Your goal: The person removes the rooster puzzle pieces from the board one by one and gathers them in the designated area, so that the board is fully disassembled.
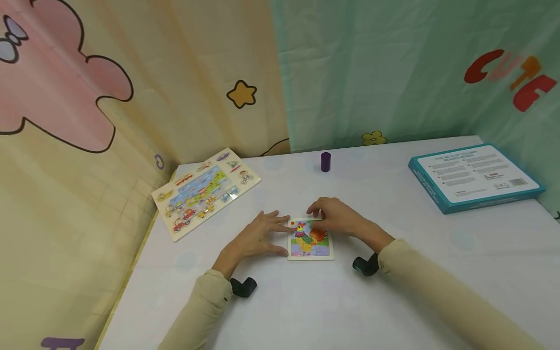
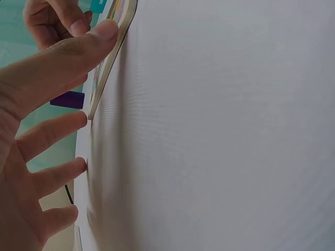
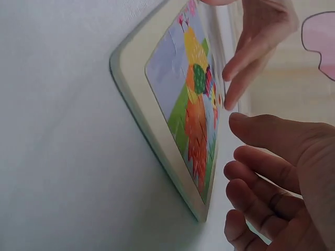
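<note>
A small square jigsaw puzzle (image 1: 309, 245) lies flat on the white table, its picture of a colourful rooster filling the pale frame. My left hand (image 1: 261, 234) is at its left side, fingers spread. In the left wrist view the thumb (image 2: 70, 57) lies at the puzzle's edge, while the other fingers reach past its corner. Over the upper right corner hovers my right hand (image 1: 334, 216), with fingers loosely bent. The right wrist view shows nothing held between that hand's thumb and fingers (image 3: 267, 170); its fingertips look apart from the puzzle (image 3: 191, 104).
A larger wooden vehicle puzzle board (image 1: 205, 194) lies at the back left. Behind the hands stands a purple cylinder (image 1: 325, 162). A teal box (image 1: 477, 177) with a white printed panel lies at the back right, and a printed curtain (image 1: 358, 73) hangs behind the table.
</note>
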{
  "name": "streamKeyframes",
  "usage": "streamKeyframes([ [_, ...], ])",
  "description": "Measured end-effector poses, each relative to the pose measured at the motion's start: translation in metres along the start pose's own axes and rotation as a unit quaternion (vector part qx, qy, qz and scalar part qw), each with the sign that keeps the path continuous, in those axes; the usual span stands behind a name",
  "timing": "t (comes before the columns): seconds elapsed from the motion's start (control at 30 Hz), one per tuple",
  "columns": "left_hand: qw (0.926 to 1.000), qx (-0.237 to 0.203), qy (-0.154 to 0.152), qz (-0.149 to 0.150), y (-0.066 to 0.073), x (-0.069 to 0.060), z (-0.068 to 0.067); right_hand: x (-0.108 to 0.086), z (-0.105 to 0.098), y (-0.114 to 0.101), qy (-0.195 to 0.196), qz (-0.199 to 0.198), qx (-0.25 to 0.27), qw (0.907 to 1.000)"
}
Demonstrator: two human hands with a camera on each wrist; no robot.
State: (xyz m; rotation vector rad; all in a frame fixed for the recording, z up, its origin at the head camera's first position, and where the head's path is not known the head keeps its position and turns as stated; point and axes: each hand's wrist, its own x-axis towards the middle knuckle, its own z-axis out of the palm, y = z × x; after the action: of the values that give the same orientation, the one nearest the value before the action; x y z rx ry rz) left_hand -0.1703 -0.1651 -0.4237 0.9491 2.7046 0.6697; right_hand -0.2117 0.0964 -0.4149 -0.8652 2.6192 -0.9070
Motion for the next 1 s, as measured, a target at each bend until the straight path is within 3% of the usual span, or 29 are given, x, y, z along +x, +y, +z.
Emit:
streamKeyframes([
  [0.4,0.9992,0.037,-0.004,0.014,0.002,0.000,0.001,0.011,0.020,-0.015,-0.029,-0.005,-0.039,0.9988],
  [0.67,0.9989,0.043,-0.017,0.003,0.004,0.000,0.002,0.015,0.019,-0.026,-0.050,0.022,-0.065,0.9964],
  [1.0,0.9983,0.053,-0.019,0.015,0.005,0.001,0.001,0.016,0.013,-0.037,-0.077,0.028,-0.093,0.9922],
])
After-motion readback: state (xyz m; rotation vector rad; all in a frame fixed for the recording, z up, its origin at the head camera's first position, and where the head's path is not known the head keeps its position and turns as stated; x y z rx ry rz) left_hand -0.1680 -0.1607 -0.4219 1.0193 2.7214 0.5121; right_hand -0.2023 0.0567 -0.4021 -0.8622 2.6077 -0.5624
